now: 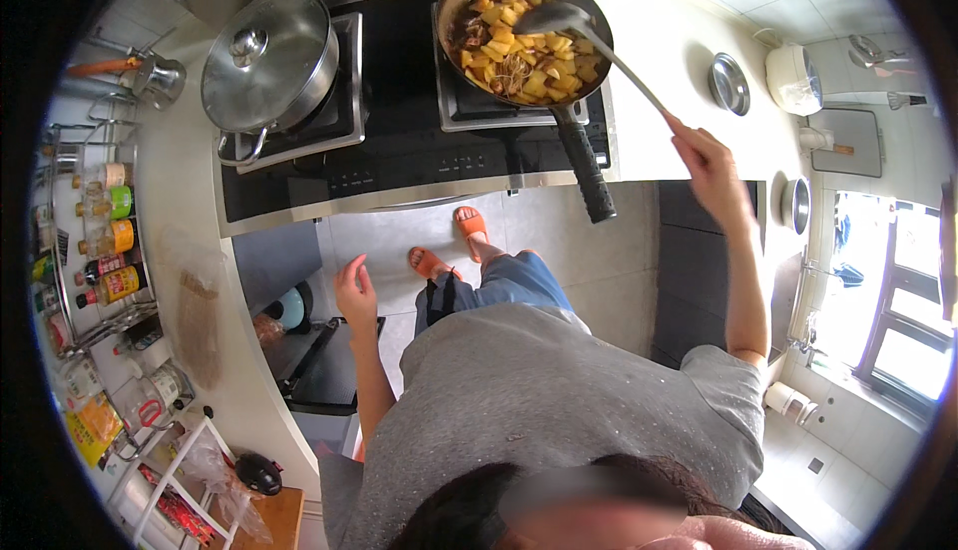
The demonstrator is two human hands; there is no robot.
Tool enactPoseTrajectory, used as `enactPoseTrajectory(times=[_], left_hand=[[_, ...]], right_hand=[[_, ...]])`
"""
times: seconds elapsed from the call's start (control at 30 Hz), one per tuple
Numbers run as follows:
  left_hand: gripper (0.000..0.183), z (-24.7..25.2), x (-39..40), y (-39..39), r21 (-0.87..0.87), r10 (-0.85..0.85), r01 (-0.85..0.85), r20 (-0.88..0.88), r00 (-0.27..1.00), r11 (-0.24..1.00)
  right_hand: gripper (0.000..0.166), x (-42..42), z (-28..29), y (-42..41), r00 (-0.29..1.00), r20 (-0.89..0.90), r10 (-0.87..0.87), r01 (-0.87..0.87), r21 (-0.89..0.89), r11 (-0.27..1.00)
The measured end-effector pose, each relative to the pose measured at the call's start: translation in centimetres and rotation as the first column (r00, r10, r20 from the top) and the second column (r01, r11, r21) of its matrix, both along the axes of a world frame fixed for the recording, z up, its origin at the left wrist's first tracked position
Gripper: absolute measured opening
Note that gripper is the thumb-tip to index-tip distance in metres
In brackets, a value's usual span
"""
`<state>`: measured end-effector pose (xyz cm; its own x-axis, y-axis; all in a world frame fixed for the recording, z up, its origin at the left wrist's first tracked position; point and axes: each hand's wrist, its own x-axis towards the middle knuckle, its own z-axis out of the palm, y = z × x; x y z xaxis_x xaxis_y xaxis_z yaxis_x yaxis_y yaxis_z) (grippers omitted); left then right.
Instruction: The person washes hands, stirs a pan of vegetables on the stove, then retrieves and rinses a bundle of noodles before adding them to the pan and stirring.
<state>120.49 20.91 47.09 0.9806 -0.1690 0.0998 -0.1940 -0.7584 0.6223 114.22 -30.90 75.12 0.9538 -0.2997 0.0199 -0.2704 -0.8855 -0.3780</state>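
My right hand [706, 166] grips the handle of a metal cooking ladle [554, 18]. The ladle's head rests among yellow potato-like chunks [550, 74] in a dark frying pan [449, 7] on the right burner. Brown pieces that look like meat lie at the pan's left, and a clump of thin pale strands [513, 74] sits near its front. The black pan handle [585, 168] points toward me, with no hand on it. Below the stove's front edge, my left hand [355, 289] hangs free in the air, fingers slightly bent and apart, holding nothing.
On the left burner stands a lidded steel pot [262, 63]. Several sauce bottles [108, 247] fill a rack along the left wall. A drawer [329, 378] stands out below the left counter. A steel bowl [729, 84] sits on the right counter [666, 48].
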Motion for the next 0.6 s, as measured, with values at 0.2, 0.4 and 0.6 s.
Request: enactPoseTrajectory(times=[0.2, 0.4, 0.6], left_hand=[[0.021, -1.0, 0.0, 0.2, -0.008, -0.022, 0.022, 0.011, 1.000, 1.000], [0.021, -1.3, 0.4, -0.5, 0.005, -0.016, 0.016, 0.013, 1.000, 1.000], [0.020, -1.2, 0.0, 0.4, -0.055, 0.023, -0.024, -0.023, 0.999, 0.998]], right_hand=[[0.029, -1.0, 10.2, 0.1, 0.927, -0.372, -0.059, -0.003, -0.162, 0.987], [0.027, 0.4, 6.0, -0.1, 0.945, -0.327, -0.027, -0.074, -0.293, 0.953], [0.027, 2.0, 0.3, -2.3, 0.957, -0.285, -0.055, -0.034, -0.296, 0.955]])
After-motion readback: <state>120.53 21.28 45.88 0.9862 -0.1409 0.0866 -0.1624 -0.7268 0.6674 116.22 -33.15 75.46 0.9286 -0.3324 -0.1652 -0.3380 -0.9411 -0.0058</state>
